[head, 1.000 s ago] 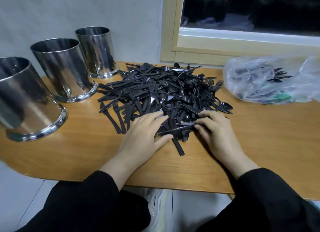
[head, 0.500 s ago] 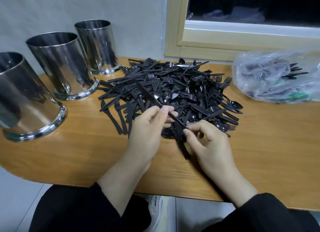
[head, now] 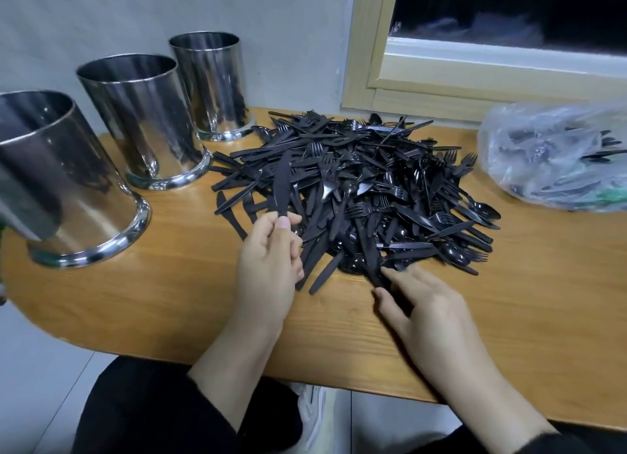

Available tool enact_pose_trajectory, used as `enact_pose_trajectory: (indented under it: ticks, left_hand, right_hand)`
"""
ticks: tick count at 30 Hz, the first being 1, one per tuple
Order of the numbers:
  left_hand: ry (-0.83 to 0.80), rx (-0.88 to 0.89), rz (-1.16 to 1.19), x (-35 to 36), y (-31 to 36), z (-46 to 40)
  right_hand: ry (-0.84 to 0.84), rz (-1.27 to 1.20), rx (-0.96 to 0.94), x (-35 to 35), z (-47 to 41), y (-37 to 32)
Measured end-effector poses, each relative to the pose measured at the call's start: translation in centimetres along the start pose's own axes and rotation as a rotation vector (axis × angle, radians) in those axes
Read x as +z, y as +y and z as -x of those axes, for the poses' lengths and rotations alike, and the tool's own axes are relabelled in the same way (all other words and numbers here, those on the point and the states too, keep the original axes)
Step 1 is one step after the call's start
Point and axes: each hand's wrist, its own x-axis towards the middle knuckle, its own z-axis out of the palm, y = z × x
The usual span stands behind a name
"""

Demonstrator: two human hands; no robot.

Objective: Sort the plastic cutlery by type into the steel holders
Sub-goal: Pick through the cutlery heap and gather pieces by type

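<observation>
A big heap of black plastic cutlery [head: 366,189] lies mid-table: knives, forks and spoons mixed. My left hand [head: 268,260] pinches the handle of one black knife [head: 281,182], lifted with its blade pointing away from me. My right hand [head: 424,304] rests at the heap's near edge with fingers spread, its fingertips touching a knife handle [head: 373,263]. Three steel holders stand along the left: the near one [head: 61,189], the middle one [head: 146,121] and the far one [head: 213,83]. I see nothing inside them.
A clear plastic bag [head: 556,155] holding more black cutlery lies at the right by the window frame [head: 441,80]. The wooden table [head: 169,301] has a rounded left end and a near edge close to my lap.
My left hand has drawn a knife out of the heap and raised it to the left. My right hand let go of it and dropped back to the heap's near edge.
</observation>
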Motion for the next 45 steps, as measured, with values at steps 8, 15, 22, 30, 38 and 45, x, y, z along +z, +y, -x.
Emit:
enact_pose_trajectory:
  ticks: [8, 15, 22, 30, 38, 45]
  left_hand:
    - [-0.003, -0.1, 0.09, -0.2, 0.1, 0.2]
    - [-0.115, -0.246, 0.135, 1.6, 0.9, 3.0]
    - [-0.178, -0.263, 0.066, 5.7, 1.1, 3.3]
    - [-0.24, -0.179, 0.234, 9.0, 2.3, 0.9]
    - [-0.278, -0.257, 0.288, 8.0, 0.8, 0.1]
    - [-0.266, -0.273, 0.317, 8.0, 0.5, 0.2]
  right_hand:
    - [0.165, -0.169, -0.038, -1.1, 0.2, 0.0]
    - [0.236, -0.442, 0.023, -2.4, 0.5, -1.4]
    - [0.18, -0.426, -0.029, -2.4, -0.2, -1.6]
    - [0.048, 0.024, 0.133, -4.6, -5.8, 6.5]
    - [-0.195, 0.239, 0.115, -3.7, -10.2, 6.3]
    - [-0.15, 0.313, 0.051, -3.5, -10.5, 6.0]
